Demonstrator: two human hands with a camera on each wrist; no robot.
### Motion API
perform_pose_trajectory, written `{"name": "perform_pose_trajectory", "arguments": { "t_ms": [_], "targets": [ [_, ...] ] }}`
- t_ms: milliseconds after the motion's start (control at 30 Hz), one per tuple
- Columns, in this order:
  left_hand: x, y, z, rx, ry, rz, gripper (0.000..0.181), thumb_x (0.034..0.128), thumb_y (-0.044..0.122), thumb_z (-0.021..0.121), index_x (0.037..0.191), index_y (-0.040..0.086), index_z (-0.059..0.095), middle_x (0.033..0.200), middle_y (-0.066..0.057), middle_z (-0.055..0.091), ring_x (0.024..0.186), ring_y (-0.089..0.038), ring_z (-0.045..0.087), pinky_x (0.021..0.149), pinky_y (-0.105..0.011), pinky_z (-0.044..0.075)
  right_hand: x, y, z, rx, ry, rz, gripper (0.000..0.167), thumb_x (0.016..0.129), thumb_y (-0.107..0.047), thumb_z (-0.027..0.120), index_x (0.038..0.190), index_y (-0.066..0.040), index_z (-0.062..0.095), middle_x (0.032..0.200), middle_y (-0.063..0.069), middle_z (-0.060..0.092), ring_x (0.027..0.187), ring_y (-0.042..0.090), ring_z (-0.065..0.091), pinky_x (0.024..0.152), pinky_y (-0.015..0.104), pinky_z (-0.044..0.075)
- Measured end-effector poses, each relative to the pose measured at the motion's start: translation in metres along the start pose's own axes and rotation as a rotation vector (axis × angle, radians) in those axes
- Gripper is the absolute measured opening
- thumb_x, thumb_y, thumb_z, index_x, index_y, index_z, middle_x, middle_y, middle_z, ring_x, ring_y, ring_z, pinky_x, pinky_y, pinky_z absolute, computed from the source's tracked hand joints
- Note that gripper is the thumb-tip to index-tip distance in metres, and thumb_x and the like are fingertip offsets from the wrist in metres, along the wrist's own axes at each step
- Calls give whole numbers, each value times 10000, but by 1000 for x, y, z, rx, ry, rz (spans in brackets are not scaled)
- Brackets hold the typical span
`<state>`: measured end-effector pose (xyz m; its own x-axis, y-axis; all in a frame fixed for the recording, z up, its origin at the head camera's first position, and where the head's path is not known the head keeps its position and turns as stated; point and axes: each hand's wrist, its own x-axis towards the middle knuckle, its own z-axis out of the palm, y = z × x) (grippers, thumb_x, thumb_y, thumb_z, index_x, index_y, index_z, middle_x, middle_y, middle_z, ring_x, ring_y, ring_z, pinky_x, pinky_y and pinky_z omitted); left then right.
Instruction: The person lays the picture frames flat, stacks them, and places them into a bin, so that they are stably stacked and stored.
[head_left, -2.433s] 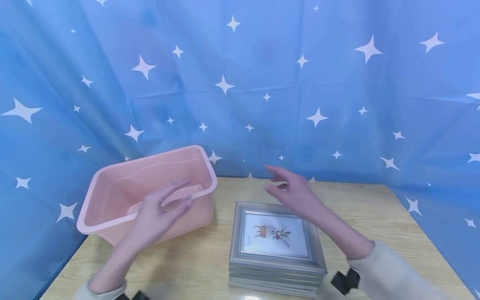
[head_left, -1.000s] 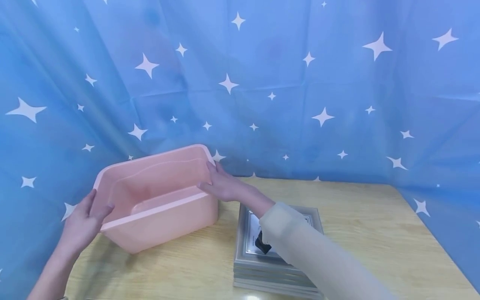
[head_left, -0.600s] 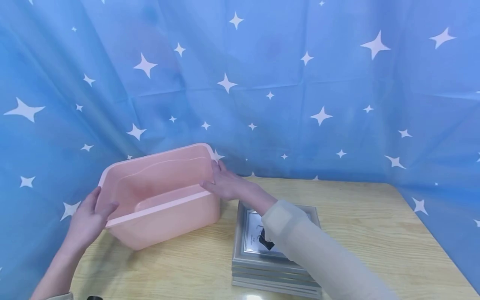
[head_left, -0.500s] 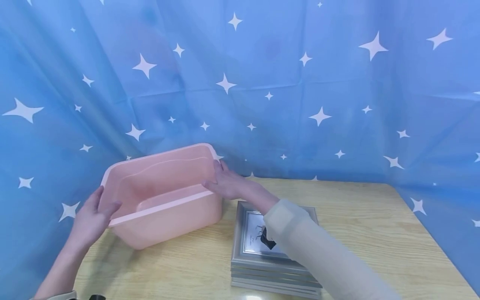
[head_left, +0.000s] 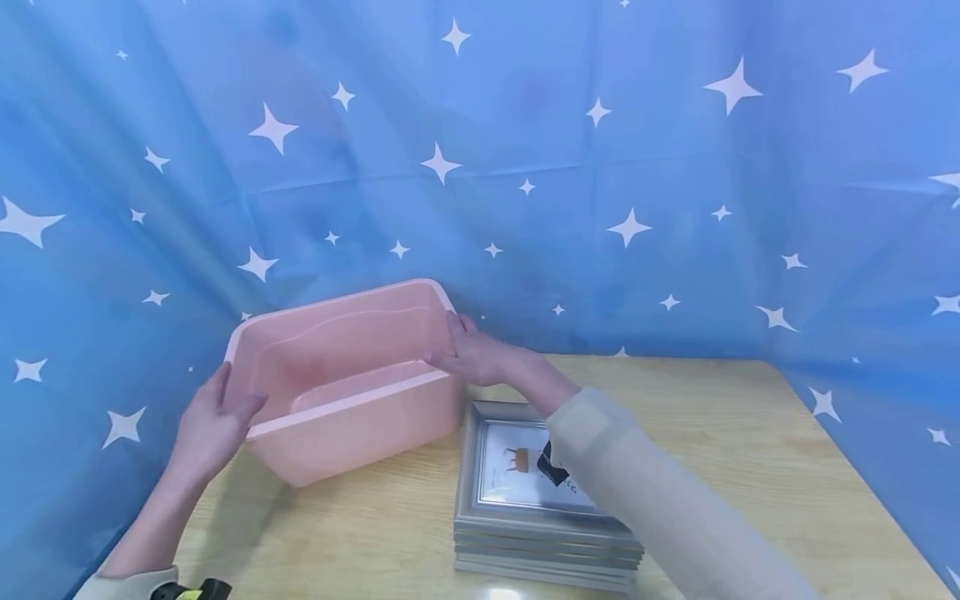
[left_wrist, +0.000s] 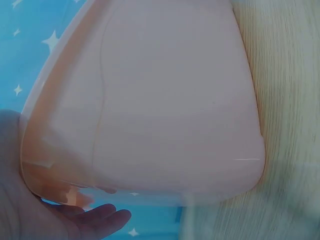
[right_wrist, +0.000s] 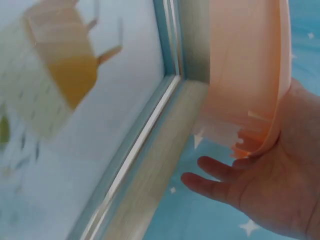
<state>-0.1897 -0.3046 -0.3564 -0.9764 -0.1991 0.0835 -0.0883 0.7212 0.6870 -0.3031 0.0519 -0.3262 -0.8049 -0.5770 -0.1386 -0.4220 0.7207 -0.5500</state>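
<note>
A pink plastic storage bin [head_left: 352,433] stands on the wooden table, its open top facing up. At its left end my left hand [head_left: 213,427] grips the rim, thumb inside and fingers outside. My right hand [head_left: 483,357] holds the rim at the right end in the same way. In the left wrist view the fingers [left_wrist: 107,220] reach past the pink wall. Under my right forearm lies a stack of silver picture frames [head_left: 468,492]; the top one shows a drawing of an orange pot with plants, partly covered by the sleeve.
The light wooden table [head_left: 720,433] extends to the right of the frames. A blue curtain [head_left: 525,108] with white stars hangs behind and along both sides. The bin's right end is close to the stack's back left corner.
Both hands came from above the bin and the frames to its two ends and took hold of the rim. Since then the bin has shifted right, closer to the frames.
</note>
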Motion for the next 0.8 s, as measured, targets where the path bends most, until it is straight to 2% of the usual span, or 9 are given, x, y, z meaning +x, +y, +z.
{"name": "perform_pose_trajectory", "arguments": {
  "t_ms": [367, 667, 800],
  "targets": [
    [12, 19, 20, -45, -24, 24, 830, 1067, 386, 471, 1612, -43, 15, 1608, -390, 121, 1454, -596, 132, 1113, -744, 197, -16, 23, -13, 16, 14, -25, 855, 1096, -469, 371, 1603, 28, -105, 1686, 233, -89, 1552, 379, -31, 1235, 523, 115],
    [27, 38, 41, -117, -16, 47, 815, 1034, 292, 536, 1626, -17, 69, 1638, -316, 177, 1486, -506, 199, 1184, -626, 212, -34, 44, -18, 94, 56, -9, 876, 1095, -472, 380, 1596, 31, -132, 1676, 246, -125, 1544, 409, -51, 1227, 563, 100],
    [32, 46, 48, -117, -18, 42, 816, 1023, 286, 551, 1638, 22, 84, 1647, -292, 181, 1489, -499, 201, 1187, -623, 209, -43, 51, -22, 101, 67, -3, 887, 1093, -490, 370, 1590, 45, -133, 1670, 257, -132, 1538, 424, -69, 1225, 575, 77]
  ]
}}
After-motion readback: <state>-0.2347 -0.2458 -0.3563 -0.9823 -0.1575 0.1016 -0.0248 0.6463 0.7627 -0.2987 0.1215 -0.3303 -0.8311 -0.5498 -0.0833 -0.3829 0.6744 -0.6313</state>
